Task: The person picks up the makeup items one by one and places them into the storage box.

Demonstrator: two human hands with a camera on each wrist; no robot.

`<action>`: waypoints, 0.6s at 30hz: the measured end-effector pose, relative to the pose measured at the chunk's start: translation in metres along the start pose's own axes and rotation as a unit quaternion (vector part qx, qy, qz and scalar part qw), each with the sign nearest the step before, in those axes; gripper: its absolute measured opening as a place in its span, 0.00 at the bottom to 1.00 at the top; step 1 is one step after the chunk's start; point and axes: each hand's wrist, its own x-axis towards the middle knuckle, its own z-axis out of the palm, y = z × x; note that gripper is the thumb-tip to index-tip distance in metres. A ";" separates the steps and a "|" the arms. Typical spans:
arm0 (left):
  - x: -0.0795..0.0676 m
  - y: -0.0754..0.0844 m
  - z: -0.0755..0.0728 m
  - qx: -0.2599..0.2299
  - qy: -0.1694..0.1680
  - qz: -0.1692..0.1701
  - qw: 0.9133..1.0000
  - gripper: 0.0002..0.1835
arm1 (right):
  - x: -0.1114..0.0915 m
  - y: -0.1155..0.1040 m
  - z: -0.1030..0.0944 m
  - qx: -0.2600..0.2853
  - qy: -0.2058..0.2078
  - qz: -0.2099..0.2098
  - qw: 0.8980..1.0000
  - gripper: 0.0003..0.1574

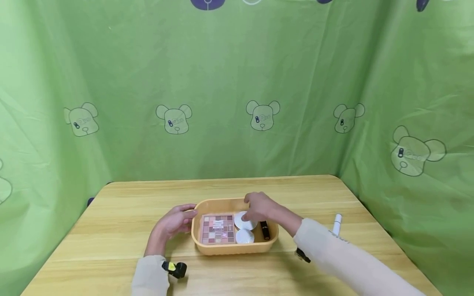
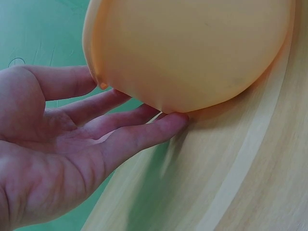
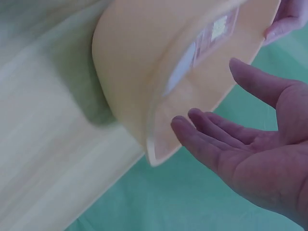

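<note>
A light orange plastic basket [image 1: 233, 248] sits on the table. It holds a pink eyeshadow palette [image 1: 218, 230], two round white compacts, the rear one [image 1: 244, 222] larger than the front one [image 1: 245, 236], and a black lipstick tube [image 1: 265, 231] on the right. My left hand [image 1: 177, 220] holds the basket's left end, the thumb at the rim and the other fingers against the outer wall in the left wrist view. Over the basket's right part hovers my right hand [image 1: 261, 206]; in the right wrist view its fingers are spread with nothing between them.
A white tube [image 1: 337, 224] lies on the wooden table [image 1: 148, 193] to the right, partly behind my right sleeve. Green curtain [image 1: 222, 82] with bear-head prints hangs behind the table and at both sides.
</note>
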 end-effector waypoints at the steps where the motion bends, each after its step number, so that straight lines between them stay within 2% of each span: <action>1: 0.000 0.000 0.000 0.001 0.000 0.001 1.000 0.27 | 0.000 0.001 -0.003 0.002 0.009 -0.002 1.000 0.38; 6: 0.000 0.000 0.000 -0.004 -0.006 0.001 1.000 0.26 | -0.003 0.009 -0.014 0.006 0.052 -0.014 0.999 0.30; 10: -0.001 0.000 0.000 -0.003 -0.008 0.000 1.000 0.27 | -0.006 0.017 -0.022 -0.015 0.085 -0.026 0.996 0.25; 18: -0.001 0.001 0.000 0.003 -0.005 -0.002 1.000 0.27 | -0.012 0.036 -0.037 -0.021 0.099 -0.011 0.995 0.23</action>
